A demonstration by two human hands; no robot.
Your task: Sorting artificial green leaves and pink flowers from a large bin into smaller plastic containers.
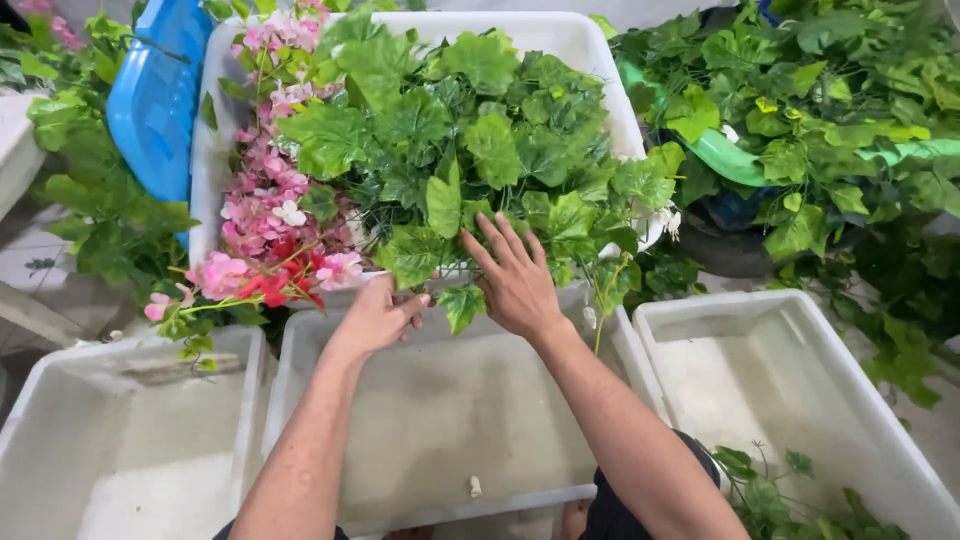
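Note:
A large white tub (590,55) at the back is piled with green artificial leaf vines (470,140) and pink and red artificial flowers (270,220) on its left side. My left hand (378,315) is closed around leaf stems at the tub's front edge, just right of the flowers. My right hand (515,280) lies flat, fingers spread, on the leaves at the same edge. Both arms reach over an empty white tub (440,420) in front of me.
White tubs stand to the left (120,430) and right (790,390), the right one with some green leaves in its near corner. A blue plastic bin (155,95) leans at the back left. More green vines (830,110) fill the back right, over a green basin.

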